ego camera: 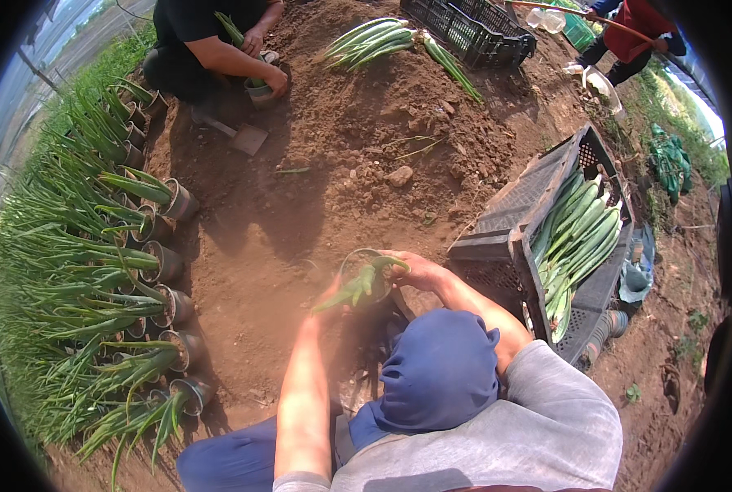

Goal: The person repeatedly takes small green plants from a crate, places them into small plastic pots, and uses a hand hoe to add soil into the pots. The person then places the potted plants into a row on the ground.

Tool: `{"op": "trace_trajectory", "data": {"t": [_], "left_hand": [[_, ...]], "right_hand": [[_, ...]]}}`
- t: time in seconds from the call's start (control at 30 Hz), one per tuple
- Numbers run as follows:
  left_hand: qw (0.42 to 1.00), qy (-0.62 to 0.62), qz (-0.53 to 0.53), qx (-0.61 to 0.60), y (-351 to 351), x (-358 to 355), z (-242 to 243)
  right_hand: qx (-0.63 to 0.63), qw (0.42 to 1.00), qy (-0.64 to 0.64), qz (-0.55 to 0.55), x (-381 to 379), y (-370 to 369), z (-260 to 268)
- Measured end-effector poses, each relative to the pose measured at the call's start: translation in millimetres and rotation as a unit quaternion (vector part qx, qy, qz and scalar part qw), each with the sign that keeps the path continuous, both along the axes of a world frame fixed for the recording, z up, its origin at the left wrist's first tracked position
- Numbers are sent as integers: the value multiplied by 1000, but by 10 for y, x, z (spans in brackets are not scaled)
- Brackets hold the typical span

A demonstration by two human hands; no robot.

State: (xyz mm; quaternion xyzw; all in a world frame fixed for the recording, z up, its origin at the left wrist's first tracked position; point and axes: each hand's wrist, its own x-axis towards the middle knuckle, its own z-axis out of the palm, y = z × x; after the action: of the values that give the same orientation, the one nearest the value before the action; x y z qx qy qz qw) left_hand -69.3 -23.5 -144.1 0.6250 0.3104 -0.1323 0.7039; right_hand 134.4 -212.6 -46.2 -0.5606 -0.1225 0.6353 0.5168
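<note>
Above the soil in front of me is a plant pot [345,265] with a green aloe plant [366,284] in it, its leaves hanging towards me and to the left. My right hand [414,270] grips the pot's right side, fingers at the rim beside a curved leaf. On the other side my left hand [332,298] holds the pot; leaves and a bright haze partly hide its fingers. My head, in a blue cloth covering [439,369], blocks the view of the ground below the pot.
Rows of potted aloes [169,264] line the left. At right, a black plastic crate [519,277] lies tipped with aloe plants [578,240] inside. A co-worker [212,49] holds a pot near a trowel [249,139]. Aloe bundles [372,40] lie by another crate [470,31]. Another person [639,34] grips a pole.
</note>
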Motion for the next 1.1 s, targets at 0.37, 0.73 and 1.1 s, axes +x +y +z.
{"op": "trace_trajectory", "data": {"t": [0.37, 0.73, 1.1], "left_hand": [[985, -12, 102, 141, -205, 417, 142], [993, 59, 77, 72, -272, 392, -47], [947, -190, 251, -63, -348, 288, -55]], "right_hand": [[-50, 992, -112, 15, 178, 635, -486], [-98, 988, -42, -114, -56, 135, -344], [-88, 992, -76, -54, -607, 70, -144]]}}
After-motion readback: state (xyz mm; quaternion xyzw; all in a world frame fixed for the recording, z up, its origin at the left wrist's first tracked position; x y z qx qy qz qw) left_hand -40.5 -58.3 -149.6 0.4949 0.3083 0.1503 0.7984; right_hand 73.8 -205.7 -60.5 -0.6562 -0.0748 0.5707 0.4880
